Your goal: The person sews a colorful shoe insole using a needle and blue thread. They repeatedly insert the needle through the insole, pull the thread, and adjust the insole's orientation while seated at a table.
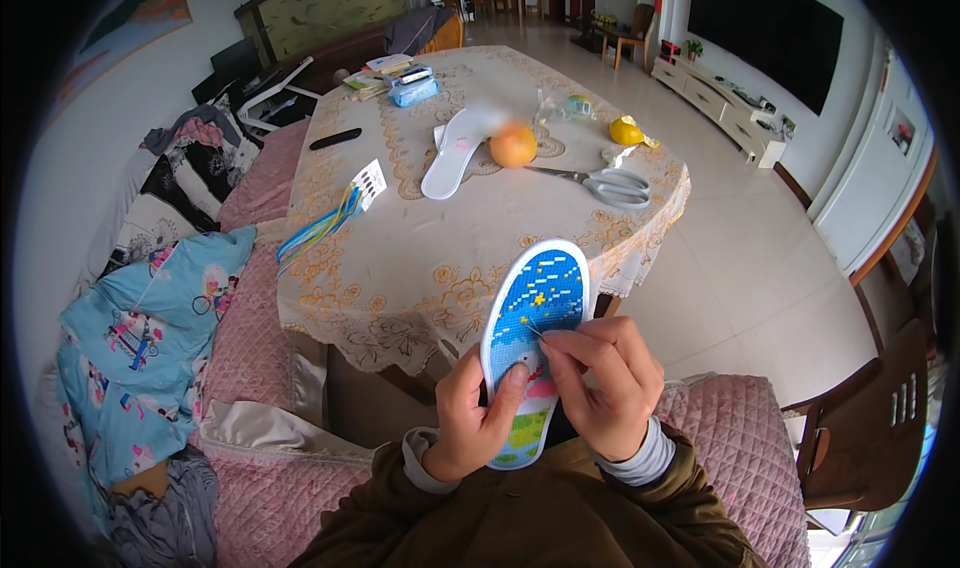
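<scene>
An embroidered insole [541, 283] with a blue, white, pink and green stitched pattern and a white edge is held upright, tilted, above my lap. My left hand [476, 410] grips its lower left side, the thumb lying on the front. At its right edge, my right hand [604, 384] pinches a thin needle [532, 326] between thumb and forefinger, against the blue stitched part. On the table beyond lie a second, mostly white insole [452, 159], an orange fruit [513, 146] and grey-handled scissors [616, 187]. Blue and yellow-green threads [324, 225] hang from a punched white card [370, 184].
The cloth-covered table [420, 257] stands in front of me. On it are a black elongated object [335, 139], a blue soft pack [414, 92], a clear plastic bag [564, 108] and a yellow fruit [626, 131]. A pink quilted seat cover [720, 433] and a wooden chair [862, 433] are at right.
</scene>
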